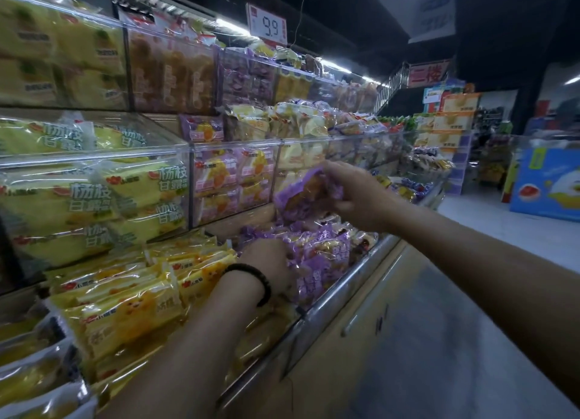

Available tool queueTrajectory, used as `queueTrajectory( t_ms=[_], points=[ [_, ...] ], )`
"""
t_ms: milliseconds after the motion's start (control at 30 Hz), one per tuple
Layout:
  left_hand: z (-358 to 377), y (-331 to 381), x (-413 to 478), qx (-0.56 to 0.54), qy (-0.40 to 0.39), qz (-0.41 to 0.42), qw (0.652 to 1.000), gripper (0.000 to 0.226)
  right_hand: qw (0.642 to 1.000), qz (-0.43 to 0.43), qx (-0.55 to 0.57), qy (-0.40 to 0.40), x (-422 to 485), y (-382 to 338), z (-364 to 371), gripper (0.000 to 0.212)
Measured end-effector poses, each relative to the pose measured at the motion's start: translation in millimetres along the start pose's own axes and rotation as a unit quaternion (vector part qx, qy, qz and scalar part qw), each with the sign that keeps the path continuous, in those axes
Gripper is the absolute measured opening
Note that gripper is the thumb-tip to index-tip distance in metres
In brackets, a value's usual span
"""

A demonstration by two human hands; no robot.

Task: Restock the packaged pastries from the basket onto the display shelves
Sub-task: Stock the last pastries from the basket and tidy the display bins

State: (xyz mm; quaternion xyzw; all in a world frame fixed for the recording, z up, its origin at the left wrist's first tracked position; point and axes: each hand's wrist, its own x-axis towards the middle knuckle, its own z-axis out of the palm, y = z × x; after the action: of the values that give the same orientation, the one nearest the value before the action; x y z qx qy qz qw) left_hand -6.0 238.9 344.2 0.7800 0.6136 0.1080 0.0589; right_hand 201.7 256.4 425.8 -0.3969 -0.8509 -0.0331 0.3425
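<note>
My right hand point(353, 195) grips a purple pastry packet point(299, 195) and holds it tilted above the bottom shelf. Below it lies a pile of purple packets point(323, 255) against the shelf's metal front rail point(342, 290). My left hand point(270, 268), a black bracelet on its wrist, rests on the left side of that pile with its fingers down among the packets; whether it holds one is hidden. Yellow pastry packets point(131, 308) fill the section to the left. No basket is in view.
Clear acrylic bins point(188, 155) above hold green-yellow, pink and purple packets. A 9.9 price sign point(266, 24) hangs over the top shelf. The aisle floor point(455, 340) runs to the right, with a blue carton point(549, 183) and stacked boxes beyond.
</note>
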Motion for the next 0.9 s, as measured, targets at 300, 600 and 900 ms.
queueTrajectory(
  t_ms=[300,600,900],
  points=[
    [-15.4,-8.8,-6.8,-0.014,0.002,0.026,1.000,0.031,0.988,-0.034,-0.049,-0.141,-49.6,-9.6,2.8,0.049],
    [-12.7,-8.0,-7.2,-0.022,0.018,0.026,0.999,0.013,0.988,-0.087,-0.066,-0.113,-50.1,-25.7,5.9,0.049],
    [-15.4,-6.8,-10.6,-0.017,0.036,0.038,0.998,0.010,0.985,-0.071,-0.089,-0.129,-51.4,-27.9,-0.7,0.047]
  ],
)
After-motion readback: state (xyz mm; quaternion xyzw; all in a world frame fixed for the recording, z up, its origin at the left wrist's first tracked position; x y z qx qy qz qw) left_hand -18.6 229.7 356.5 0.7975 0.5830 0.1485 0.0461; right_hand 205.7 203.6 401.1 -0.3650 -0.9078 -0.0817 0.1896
